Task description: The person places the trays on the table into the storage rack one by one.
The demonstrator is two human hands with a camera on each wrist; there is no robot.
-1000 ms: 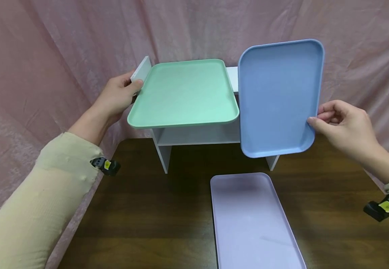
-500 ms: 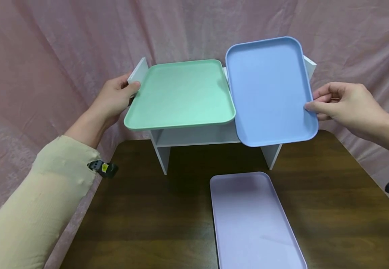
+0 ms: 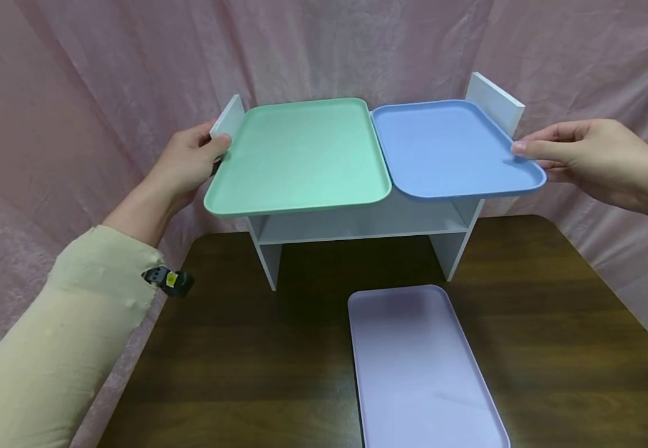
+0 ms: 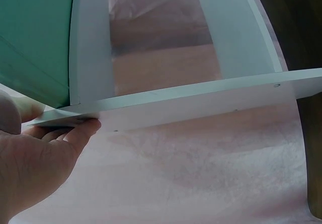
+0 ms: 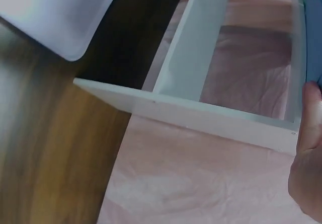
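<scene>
A staged recording corner is shown rather than a lived-in room. Crumpled pink cloth (image 3: 105, 74) is hung as a backdrop from 9 o'clock round through 12 to 3 o'clock, and every wall is hidden by it. A dark wood-grain worktop (image 3: 245, 348) is set against the cloth. A small white shelf unit (image 3: 357, 227) is stood at 12 o'clock, and plain pastel trays are laid out: green (image 3: 301, 155), blue (image 3: 447, 149) and lilac (image 3: 419, 367). Small cameras are strapped at the wrists (image 3: 168, 280).

Dark wood table (image 3: 553, 348), white shelf unit (image 3: 357, 227) (green (image 3: 301, 155) + blue tray (image 3: 447, 149) atop), lilac tray (image 3: 421, 367) in front
</scene>
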